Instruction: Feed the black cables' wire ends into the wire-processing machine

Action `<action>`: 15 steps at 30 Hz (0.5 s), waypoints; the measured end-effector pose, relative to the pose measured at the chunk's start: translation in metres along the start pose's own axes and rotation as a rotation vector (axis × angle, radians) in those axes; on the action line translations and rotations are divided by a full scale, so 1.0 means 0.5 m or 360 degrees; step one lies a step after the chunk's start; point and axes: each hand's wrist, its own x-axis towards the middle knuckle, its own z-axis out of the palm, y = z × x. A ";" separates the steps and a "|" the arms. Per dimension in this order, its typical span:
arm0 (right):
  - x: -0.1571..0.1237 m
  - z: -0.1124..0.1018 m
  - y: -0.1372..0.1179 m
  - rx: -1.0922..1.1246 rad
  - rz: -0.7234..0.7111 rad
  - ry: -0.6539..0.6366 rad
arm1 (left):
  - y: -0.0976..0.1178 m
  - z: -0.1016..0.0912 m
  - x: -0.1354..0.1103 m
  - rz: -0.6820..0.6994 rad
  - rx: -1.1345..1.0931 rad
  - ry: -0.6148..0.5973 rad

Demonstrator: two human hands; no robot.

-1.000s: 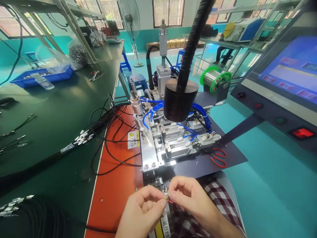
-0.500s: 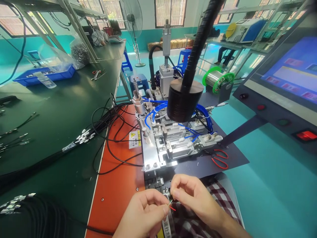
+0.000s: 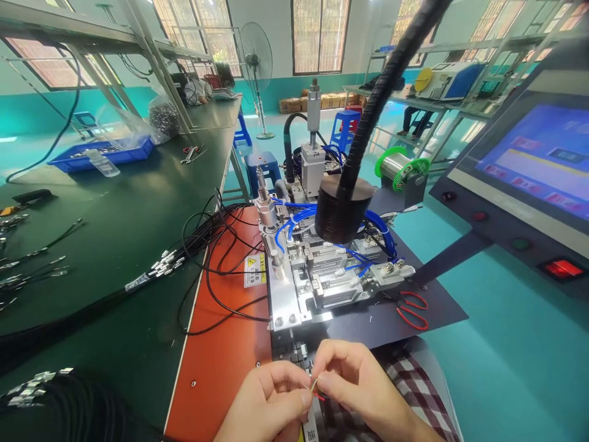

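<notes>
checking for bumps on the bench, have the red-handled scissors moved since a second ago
No. The red-handled scissors still lie at the same spot on the black mat, just right of the silver metal fixture; only the camera view shifted.

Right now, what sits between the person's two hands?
In the head view, thin red and green wires span the gap, pinched by the left hand and right hand.

Red-handled scissors (image 3: 411, 309) are lying on the dark plate (image 3: 368, 320), and a green solder spool (image 3: 401, 166) is sitting further back. A black cylinder on a gooseneck (image 3: 343, 212) is hanging over the blue air tubes (image 3: 294, 216). Black cables (image 3: 216, 245) are sprawling across the orange mat (image 3: 225, 362). 1 blue tray (image 3: 103, 155) is sitting far back on the green bench (image 3: 115, 209), and a touchscreen (image 3: 534, 156) is glowing on the right.
</notes>
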 end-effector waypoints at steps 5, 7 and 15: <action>-0.008 0.001 0.000 -0.0288 0.0022 0.0120 | -0.007 0.002 0.003 0.0122 -0.0038 0.0041; -0.010 0.001 -0.002 -0.0318 0.0044 0.0144 | -0.012 0.003 0.005 0.0145 -0.0030 0.0063; -0.015 0.008 0.010 -0.0428 -0.0049 0.0192 | -0.023 0.011 0.003 0.0241 0.0071 0.0209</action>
